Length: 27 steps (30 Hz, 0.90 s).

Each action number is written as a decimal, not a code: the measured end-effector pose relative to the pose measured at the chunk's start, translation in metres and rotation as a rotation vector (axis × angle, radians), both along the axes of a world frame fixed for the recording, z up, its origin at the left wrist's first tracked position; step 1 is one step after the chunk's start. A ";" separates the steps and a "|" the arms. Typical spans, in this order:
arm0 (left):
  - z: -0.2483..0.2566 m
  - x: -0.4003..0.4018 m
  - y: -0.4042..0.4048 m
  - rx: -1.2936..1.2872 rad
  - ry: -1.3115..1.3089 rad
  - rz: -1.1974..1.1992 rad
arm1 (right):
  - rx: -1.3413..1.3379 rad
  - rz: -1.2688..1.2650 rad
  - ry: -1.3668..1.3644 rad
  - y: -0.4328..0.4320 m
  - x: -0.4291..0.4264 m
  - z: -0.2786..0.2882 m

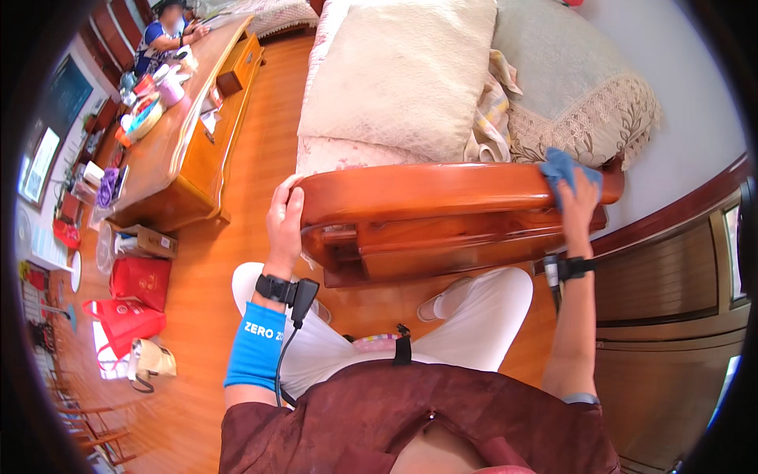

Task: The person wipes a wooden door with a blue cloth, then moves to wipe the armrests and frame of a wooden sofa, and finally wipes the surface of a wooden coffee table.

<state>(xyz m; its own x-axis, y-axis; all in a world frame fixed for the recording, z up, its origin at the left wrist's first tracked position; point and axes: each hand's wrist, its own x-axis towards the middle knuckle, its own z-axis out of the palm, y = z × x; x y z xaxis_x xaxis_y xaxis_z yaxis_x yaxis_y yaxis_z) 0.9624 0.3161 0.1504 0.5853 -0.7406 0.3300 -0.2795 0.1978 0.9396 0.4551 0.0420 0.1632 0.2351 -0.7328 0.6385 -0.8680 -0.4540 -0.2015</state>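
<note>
Across the middle runs the glossy reddish-brown wooden armrest (438,188) of a long cushioned seat. My left hand (285,216) wraps around its rounded left end, fingers curled over the edge. Near the armrest's right end, my right hand (577,198) presses a crumpled blue cloth (562,167) onto the top surface. Below the top rail is a lower wooden panel (462,243) with an opening at its left. Beyond the armrest lie a cream quilted cover (402,77) and a lace-trimmed cushion (574,101) against the wall.
To the left stands a long wooden cabinet (201,160) with an open drawer (237,68) and assorted items on top. A person (169,35) sits behind it. Red bags (139,281) and a cardboard box (155,240) stand on the floor. A wooden door (663,278) is close on my right.
</note>
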 end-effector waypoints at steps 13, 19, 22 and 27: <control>0.082 -0.016 -0.030 0.261 -0.634 -0.054 | 0.135 0.771 0.145 0.156 0.260 0.082; 0.103 -0.016 -0.072 0.617 -0.466 -0.480 | 0.421 0.250 0.230 0.107 0.229 0.100; 0.110 -0.018 -0.083 0.547 -0.478 -0.488 | 0.648 0.271 0.171 0.094 0.221 0.108; 0.151 -0.020 -0.108 0.270 -0.361 -0.401 | 0.823 0.521 -0.446 0.068 0.223 0.120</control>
<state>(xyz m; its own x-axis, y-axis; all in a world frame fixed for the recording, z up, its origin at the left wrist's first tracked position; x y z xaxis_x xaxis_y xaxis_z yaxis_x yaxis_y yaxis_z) 0.9419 0.2083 0.3011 0.1290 -0.9656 0.2259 -0.5433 0.1218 0.8307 0.6778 0.1104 0.2832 0.5111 -0.8538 0.0990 -0.3789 -0.3272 -0.8656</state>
